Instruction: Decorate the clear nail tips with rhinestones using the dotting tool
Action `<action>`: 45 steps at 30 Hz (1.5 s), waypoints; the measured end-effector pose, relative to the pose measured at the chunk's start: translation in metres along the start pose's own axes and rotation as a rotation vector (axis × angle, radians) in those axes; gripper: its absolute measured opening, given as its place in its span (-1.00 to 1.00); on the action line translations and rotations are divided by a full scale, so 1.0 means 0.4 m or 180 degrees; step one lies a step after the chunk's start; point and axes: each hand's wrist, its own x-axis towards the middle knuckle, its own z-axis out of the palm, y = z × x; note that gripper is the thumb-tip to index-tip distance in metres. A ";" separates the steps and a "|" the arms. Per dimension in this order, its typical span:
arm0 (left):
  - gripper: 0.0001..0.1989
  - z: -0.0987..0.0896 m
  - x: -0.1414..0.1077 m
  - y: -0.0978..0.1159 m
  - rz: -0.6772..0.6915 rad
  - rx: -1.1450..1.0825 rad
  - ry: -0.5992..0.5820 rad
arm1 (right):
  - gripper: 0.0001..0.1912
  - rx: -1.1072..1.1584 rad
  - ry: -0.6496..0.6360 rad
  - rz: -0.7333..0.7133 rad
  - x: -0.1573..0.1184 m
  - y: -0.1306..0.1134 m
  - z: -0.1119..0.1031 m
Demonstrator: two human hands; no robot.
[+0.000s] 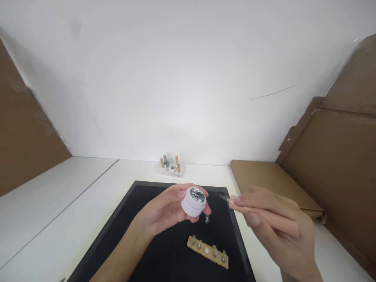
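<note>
My left hand (164, 209) is closed around a small pale jar (191, 205), tilted so its silvery, shiny content (198, 194) faces up and toward the right. My right hand (276, 223) grips a thick peach-handled brush (264, 219) like a pen. Its thin silvery tip (222, 197) points left at the jar, a short gap away from it. Below the jar lies a wooden strip (202, 250) carrying several nail tips. Just under my left fingertips is a small silvery nail tip (207, 219), apart from the strip.
A black mat (164, 254) covers the middle of the white table (67, 203). Behind it a clear holder (179, 173) contains several small bottles. Cardboard panels stand at the left (26, 129) and right (343, 156), and a flat cardboard box (261, 176) lies at the back right.
</note>
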 end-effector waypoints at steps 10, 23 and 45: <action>-0.74 0.024 -0.011 -0.004 0.0100 -0.0027 0.0076 | -0.71 0.0053 -0.0023 0.0031 -0.010 0.004 0.012; -0.70 0.040 -0.013 -0.012 -0.0006 0.0649 0.0470 | -0.75 -0.0280 -0.0280 -0.0112 0.005 0.000 0.053; -0.62 0.051 -0.011 -0.014 -0.0207 0.1103 0.0701 | -0.71 -0.0701 -0.0664 -0.0197 -0.006 0.009 0.043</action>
